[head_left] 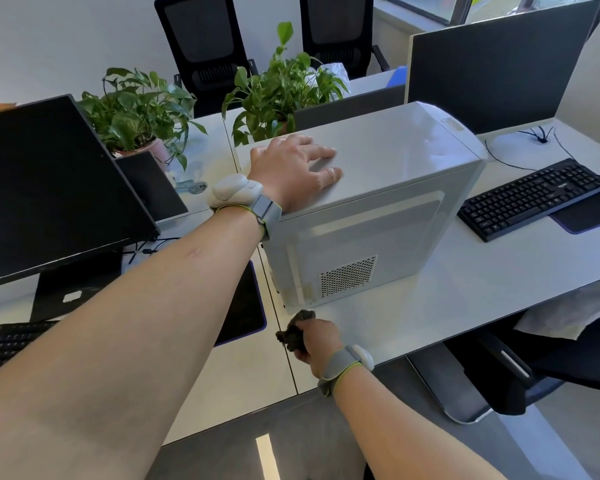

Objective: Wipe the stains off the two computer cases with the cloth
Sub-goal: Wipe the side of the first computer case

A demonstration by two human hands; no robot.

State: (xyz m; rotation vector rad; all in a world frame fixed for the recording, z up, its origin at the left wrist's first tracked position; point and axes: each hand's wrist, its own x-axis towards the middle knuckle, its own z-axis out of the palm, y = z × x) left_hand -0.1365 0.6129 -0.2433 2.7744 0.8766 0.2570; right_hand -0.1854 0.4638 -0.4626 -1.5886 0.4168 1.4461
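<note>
A white computer case [388,188] stands upright on the white desk [465,292], its vented side panel facing me. My left hand [295,168] lies flat on the case's top near its left end, fingers straight. My right hand [317,339] grips a crumpled dark cloth [295,332] just above the desk, close to the case's lower left corner and not touching the case. Only one case is in view.
A black monitor [49,188] and keyboard [11,344] sit at left, with a dark mouse pad [243,306]. Two potted plants [139,112] stand behind. At right are a black keyboard [534,199], a monitor [492,64] and a chair [534,368].
</note>
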